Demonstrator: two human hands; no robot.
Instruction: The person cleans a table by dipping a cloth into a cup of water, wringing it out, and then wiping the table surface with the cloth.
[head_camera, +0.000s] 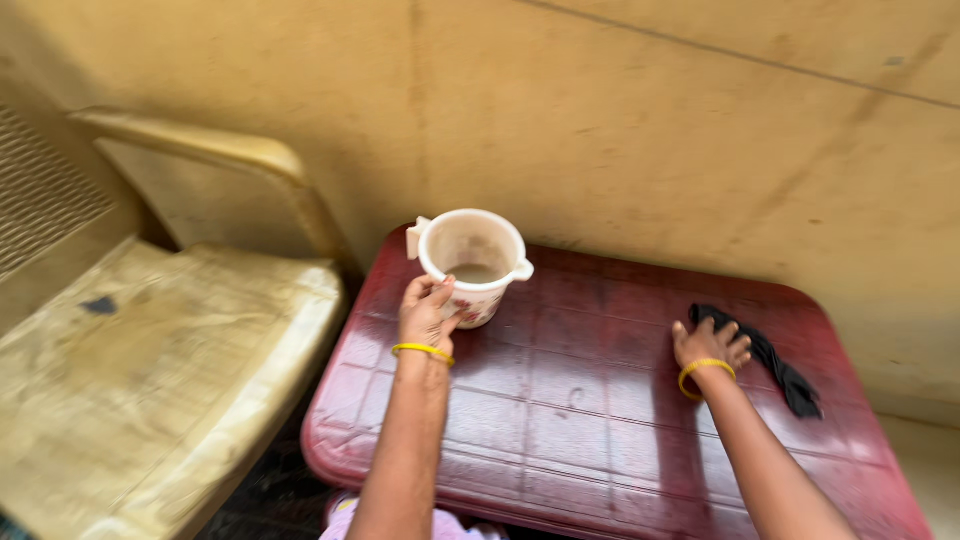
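Here: a dark red plastic table (600, 400) against a tan wall (650, 120), a worn cream chair (150, 350) just beside it on the left. White plastic jug (473, 262) stands upright near the table's far left corner, left hand (428, 312) curled around its side. Right hand (710, 345), fingers bent, presses a black cloth (775, 365) at the far right.

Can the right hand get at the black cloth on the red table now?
Probably yes: the right hand already rests on one end of the black cloth, and nothing on the red table blocks it.
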